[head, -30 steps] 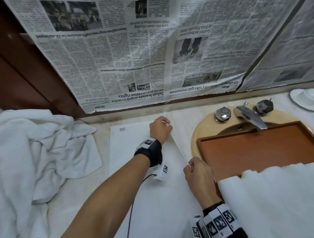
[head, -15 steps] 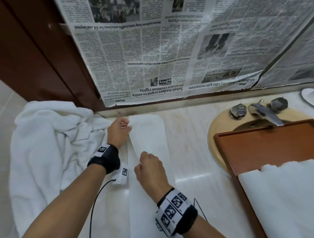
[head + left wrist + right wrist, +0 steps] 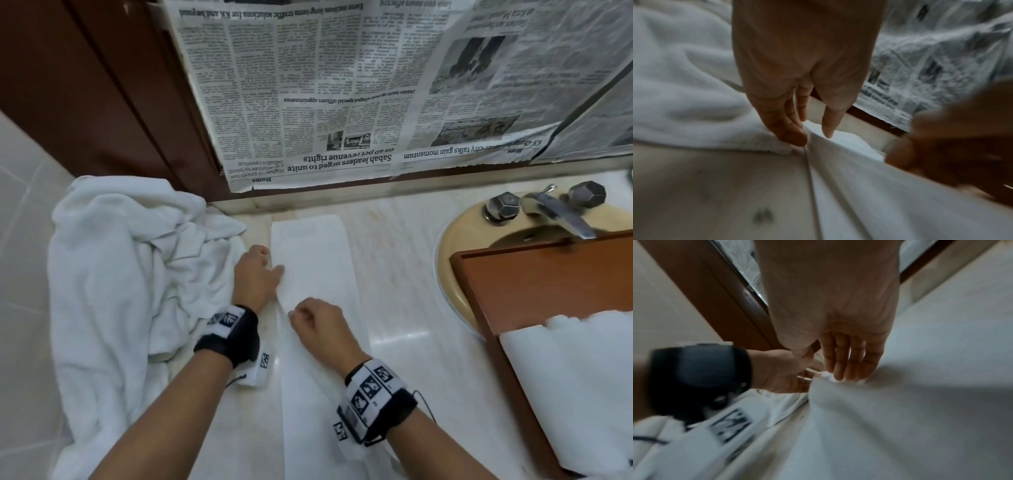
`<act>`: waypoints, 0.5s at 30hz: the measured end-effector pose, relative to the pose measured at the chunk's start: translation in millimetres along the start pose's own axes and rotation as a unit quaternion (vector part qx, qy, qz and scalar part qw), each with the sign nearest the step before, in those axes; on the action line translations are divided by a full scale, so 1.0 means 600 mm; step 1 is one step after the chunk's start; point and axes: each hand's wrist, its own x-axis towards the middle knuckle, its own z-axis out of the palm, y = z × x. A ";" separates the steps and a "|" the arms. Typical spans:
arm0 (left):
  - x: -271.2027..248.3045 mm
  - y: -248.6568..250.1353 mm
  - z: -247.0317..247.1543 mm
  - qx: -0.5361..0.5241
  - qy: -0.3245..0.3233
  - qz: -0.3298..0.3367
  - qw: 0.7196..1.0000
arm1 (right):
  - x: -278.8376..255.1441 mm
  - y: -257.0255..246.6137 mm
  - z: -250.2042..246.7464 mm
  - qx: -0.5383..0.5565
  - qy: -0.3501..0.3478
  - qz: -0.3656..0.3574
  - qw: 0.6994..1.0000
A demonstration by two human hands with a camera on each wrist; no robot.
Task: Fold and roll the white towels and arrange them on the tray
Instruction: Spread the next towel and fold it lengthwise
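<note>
Mid-fold: both hands, left hand [image 3: 256, 278] & right hand [image 3: 317, 320], fingers pinching the long-folded towel [image 3: 318, 260] edge on worktop [image 3: 411, 274]; rolling, the towel pile [image 3: 130, 274] left; some already on tray [image 3: 534, 281].

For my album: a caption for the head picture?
Both hands folding a white towel beside the tray.

You've got a plain white folded towel [image 3: 315, 308] on cream, faintly veined marble counter [image 3: 404, 274]. Crumpled white towels [image 3: 120, 274] at its left edge. Tray [image 3: 548, 284] reddish-brown, basin [image 3: 455, 236] beige, wristbands [image 3: 233, 335] black with black-and-white markers.
</note>
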 end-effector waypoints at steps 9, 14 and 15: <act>-0.096 -0.035 0.016 0.029 -0.039 0.002 0.999 | 0.002 0.086 -0.068 -0.315 -0.073 -0.022 0.946; -0.129 -0.031 0.027 0.095 -0.013 0.055 0.994 | -0.016 0.104 -0.069 -0.294 -0.037 -0.034 0.954; -0.140 -0.025 0.034 0.131 -0.022 0.083 0.988 | -0.021 0.102 -0.060 -0.300 -0.051 -0.053 0.951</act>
